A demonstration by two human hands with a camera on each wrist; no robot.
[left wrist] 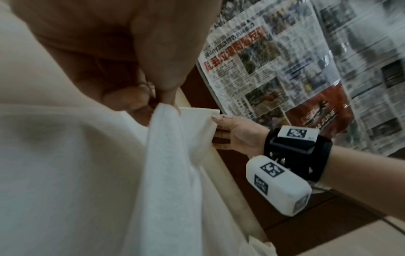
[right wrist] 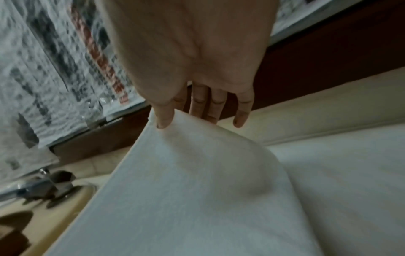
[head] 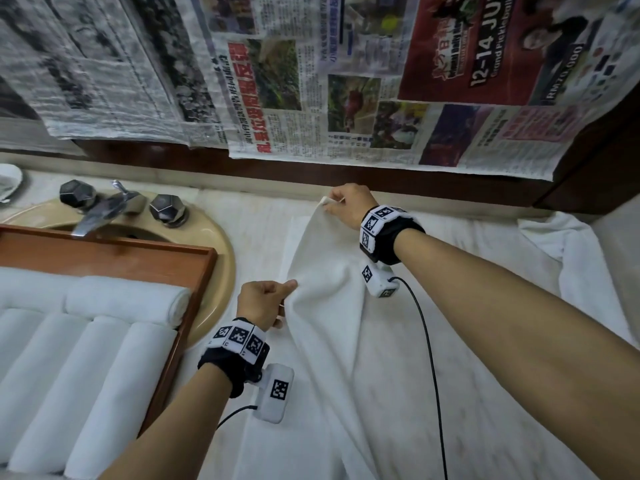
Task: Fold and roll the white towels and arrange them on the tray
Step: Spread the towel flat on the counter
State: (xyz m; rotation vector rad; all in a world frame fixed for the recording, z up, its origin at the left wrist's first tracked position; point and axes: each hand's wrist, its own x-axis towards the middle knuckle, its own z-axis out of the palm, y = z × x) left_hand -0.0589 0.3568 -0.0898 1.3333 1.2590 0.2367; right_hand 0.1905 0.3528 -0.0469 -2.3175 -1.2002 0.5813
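Note:
A white towel (head: 329, 278) is lifted off the towel-covered counter. My right hand (head: 346, 206) pinches its far corner near the back wall; in the right wrist view the thumb (right wrist: 163, 117) presses on the cloth (right wrist: 197, 173). My left hand (head: 266, 299) pinches the near corner of the same edge, its fingers curled; the left wrist view shows that pinch on the towel (left wrist: 171, 138) with the right hand (left wrist: 232, 133) beyond. A wooden tray (head: 194, 268) at the left holds several rolled white towels (head: 128, 299).
The tray sits over a beige sink (head: 221, 244) with a chrome tap (head: 104, 209) and two dark knobs. Newspaper (head: 311, 81) hangs on the wall behind. A crumpled white towel (head: 554, 247) lies at the right. White cloth (head: 381, 393) covers the counter.

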